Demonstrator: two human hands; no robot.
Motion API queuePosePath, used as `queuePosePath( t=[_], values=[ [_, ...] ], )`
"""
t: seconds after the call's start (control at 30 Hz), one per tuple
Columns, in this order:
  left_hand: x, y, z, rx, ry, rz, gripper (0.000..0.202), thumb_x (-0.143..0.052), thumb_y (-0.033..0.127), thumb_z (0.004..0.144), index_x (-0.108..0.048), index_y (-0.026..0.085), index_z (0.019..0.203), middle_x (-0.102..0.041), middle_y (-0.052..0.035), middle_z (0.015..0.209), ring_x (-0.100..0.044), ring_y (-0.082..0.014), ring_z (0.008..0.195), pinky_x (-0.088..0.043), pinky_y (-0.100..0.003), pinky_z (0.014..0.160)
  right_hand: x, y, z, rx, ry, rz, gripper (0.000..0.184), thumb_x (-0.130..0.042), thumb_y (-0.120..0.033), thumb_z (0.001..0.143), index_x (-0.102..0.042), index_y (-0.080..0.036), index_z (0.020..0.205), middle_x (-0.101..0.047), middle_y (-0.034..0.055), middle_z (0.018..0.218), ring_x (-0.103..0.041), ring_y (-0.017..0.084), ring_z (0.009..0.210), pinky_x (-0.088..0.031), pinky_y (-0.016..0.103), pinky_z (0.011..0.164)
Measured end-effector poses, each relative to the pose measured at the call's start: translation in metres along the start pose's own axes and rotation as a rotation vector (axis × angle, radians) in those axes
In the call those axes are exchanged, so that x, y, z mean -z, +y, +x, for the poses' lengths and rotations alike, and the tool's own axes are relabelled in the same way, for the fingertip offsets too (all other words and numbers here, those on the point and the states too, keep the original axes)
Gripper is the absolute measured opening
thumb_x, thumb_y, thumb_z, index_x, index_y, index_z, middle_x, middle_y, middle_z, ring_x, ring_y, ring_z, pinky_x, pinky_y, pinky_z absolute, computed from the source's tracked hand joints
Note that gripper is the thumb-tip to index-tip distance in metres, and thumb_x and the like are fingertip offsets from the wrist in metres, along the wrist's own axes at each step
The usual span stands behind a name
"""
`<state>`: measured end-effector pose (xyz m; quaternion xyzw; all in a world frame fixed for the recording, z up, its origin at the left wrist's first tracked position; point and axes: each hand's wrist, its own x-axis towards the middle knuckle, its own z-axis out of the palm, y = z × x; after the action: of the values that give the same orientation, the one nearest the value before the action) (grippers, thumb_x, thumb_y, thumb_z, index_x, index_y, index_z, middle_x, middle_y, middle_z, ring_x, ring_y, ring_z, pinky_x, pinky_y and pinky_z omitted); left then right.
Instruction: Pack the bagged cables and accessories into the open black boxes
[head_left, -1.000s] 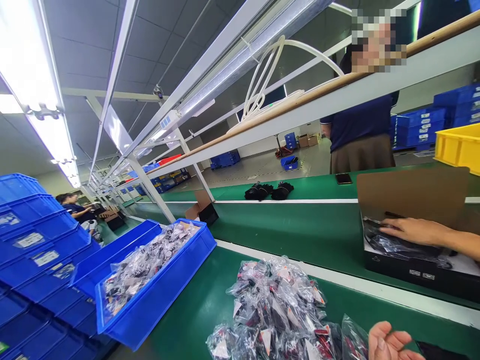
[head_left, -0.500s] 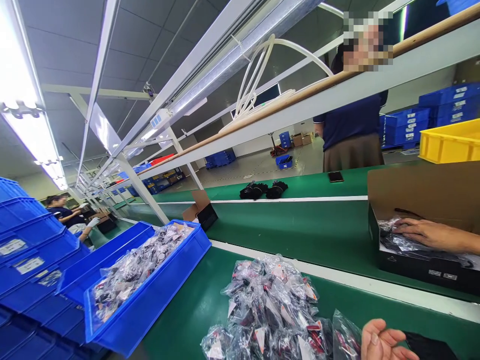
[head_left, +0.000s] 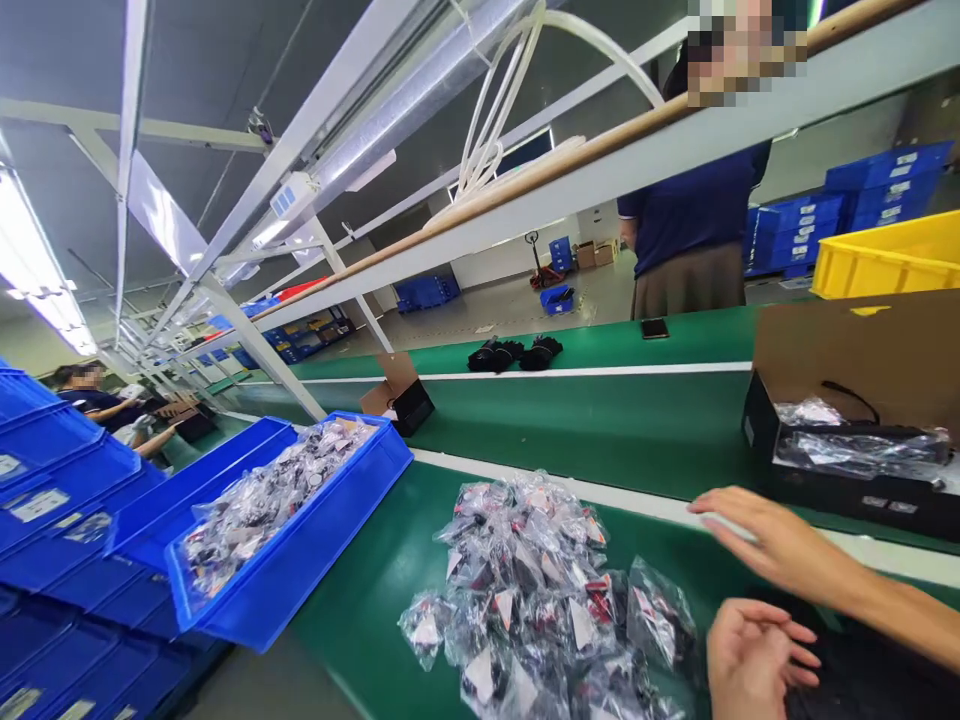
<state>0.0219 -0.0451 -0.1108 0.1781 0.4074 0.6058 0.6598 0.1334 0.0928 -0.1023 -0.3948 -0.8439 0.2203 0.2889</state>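
The right hand (head_left: 772, 545), which a second before had lain inside the open black box (head_left: 840, 480) on the plastic-wrapped contents, had come out of it and hovered over the green bench (head_left: 360, 620) in front of the box, fingers spread flat and holding nothing; the box itself had shifted right in the view and its wrapped contents (head_left: 855, 445) lay uncovered; the left hand (head_left: 754, 660) had risen further into view at the bottom edge, loosely curled, palm up, empty, touching or just beside the right end of the heap of small clear bags (head_left: 536, 590) on the bench; the blue bin (head_left: 289, 530) of the same bags stood well apart to the left as before; a person in a dark top (head_left: 690, 210) remained behind the far shelf; what the bags held was hard to make out beyond red and black shapes; a dark thing (head_left: 870, 680) under the right forearm was cut off by the frame edge and could not be told; the box's right end ran out of view
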Motion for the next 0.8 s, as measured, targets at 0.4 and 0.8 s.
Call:
queuePosePath(
  t=[0.4,0.8],
  values=[
    [-0.008,0.002,-0.003,0.011,-0.096,0.256,0.027,-0.066,0.031,0.053,-0.064,0.014,0.074,-0.056,-0.0027,0.071,-0.046,-0.0140,0.066,-0.041,-0.034,0.075,-0.058,-0.034,-0.003,-0.151,-0.274,0.351,0.065,-0.055,-0.068,0.077,-0.062,-0.020,0.120,-0.067,0.0120,0.120,-0.062,0.031,0.109,-0.051,0.046,0.098],
    [-0.001,0.032,-0.015,0.213,-0.071,-0.345,0.043,-0.091,0.032,0.053,-0.071,0.016,0.087,-0.075,-0.0074,0.086,-0.071,-0.0211,0.078,-0.056,-0.033,0.075,0.084,0.016,-0.136,-0.570,0.148,-0.086,0.070,-0.049,-0.082,0.073,-0.068,-0.025,0.108,-0.071,0.0127,0.089,-0.066,0.037,0.080,-0.055,0.056,0.076]
  ],
)
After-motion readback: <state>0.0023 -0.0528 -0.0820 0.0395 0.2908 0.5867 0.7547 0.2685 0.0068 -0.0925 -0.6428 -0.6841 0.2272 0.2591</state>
